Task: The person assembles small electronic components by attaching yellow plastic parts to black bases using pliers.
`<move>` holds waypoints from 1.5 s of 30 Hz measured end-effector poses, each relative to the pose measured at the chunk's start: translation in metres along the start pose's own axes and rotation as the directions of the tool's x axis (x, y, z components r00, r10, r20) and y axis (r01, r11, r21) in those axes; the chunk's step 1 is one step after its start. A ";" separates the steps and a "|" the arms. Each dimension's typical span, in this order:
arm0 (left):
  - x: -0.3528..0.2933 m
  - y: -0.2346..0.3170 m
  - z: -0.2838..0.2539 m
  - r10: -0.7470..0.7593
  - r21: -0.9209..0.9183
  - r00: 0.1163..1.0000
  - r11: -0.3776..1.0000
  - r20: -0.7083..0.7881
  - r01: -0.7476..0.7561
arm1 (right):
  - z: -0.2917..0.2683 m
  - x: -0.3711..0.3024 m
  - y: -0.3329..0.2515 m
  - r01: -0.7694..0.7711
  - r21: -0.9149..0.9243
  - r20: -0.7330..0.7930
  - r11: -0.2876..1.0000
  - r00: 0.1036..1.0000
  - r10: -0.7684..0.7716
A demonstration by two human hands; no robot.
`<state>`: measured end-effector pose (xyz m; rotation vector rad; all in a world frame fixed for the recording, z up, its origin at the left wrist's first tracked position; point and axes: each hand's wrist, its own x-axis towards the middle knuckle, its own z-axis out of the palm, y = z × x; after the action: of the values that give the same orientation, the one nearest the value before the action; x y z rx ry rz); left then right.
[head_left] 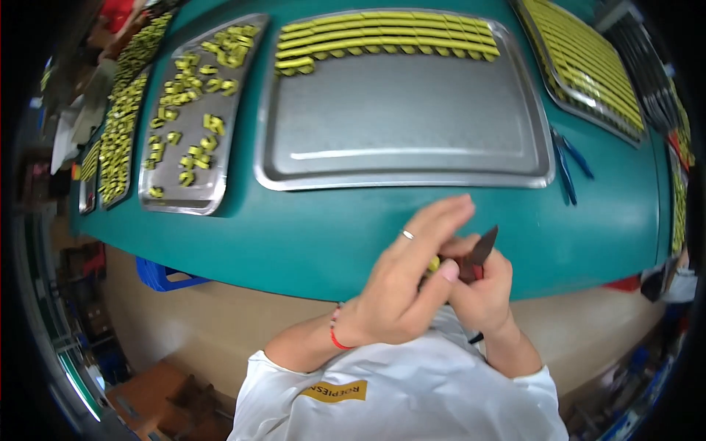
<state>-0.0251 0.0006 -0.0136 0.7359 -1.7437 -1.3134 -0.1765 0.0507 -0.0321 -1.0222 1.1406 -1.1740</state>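
Over the near edge of the green bench (316, 242), both hands meet. The left hand (401, 283), wearing a ring, pinches a small yellow part (434, 263) between thumb and fingers. The right hand (482, 294) grips a dark pointed tool (479, 252) touching that part. Beyond them lies a large steel tray (404, 125) with rows of yellow parts (386, 37) along its far side.

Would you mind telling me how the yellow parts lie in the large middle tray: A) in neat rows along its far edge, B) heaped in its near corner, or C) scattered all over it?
A: the yellow parts form tidy rows along the far edge of the large tray, leaving the rest bare.
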 end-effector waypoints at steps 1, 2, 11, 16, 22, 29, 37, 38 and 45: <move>-0.002 -0.002 0.000 0.017 0.003 1.000 1.000 0.006 -0.017 | 0.000 -0.001 -0.001 0.060 -0.077 -0.003 0.995 0.998 -0.060; -0.004 -0.004 0.001 0.033 0.014 0.999 0.999 0.007 -0.033 | 0.000 -0.003 -0.001 0.124 -0.148 0.003 0.981 0.992 -0.125; -0.008 0.001 -0.011 0.206 0.087 0.957 0.978 -0.202 -0.192 | 0.009 0.002 -0.018 0.231 -0.224 0.053 0.947 0.973 -0.224; 0.008 0.029 -0.098 0.113 0.261 0.890 0.965 -0.441 0.006 | 0.008 0.023 -0.059 0.233 -0.106 -0.042 0.967 0.970 -0.238; 0.039 -0.011 -0.230 0.166 0.795 0.916 0.568 -0.364 0.213 | 0.015 0.093 -0.092 0.158 -0.067 0.197 0.985 0.970 -0.142; 0.027 -0.028 -0.240 -0.057 0.733 0.927 0.595 -0.371 0.330 | 0.046 0.205 -0.075 0.530 -0.778 0.454 0.336 0.845 -0.282; 0.025 -0.030 -0.236 0.022 0.832 0.926 0.448 -0.378 0.329 | 0.078 0.251 -0.039 0.393 -0.913 0.352 0.106 0.894 -0.278; 0.024 -0.032 -0.237 0.018 0.831 0.926 0.448 -0.378 0.331 | 0.079 0.253 -0.038 0.386 -0.920 0.351 0.061 0.886 -0.303; 0.029 -0.030 -0.232 0.082 0.791 0.876 0.477 -0.474 0.383 | 0.081 0.262 -0.034 0.411 -0.904 0.358 0.122 0.880 -0.313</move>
<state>0.1612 -0.1443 -0.0056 1.6693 -1.8924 -0.1392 -0.0946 -0.2126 -0.0173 -2.4711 1.6509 -0.5917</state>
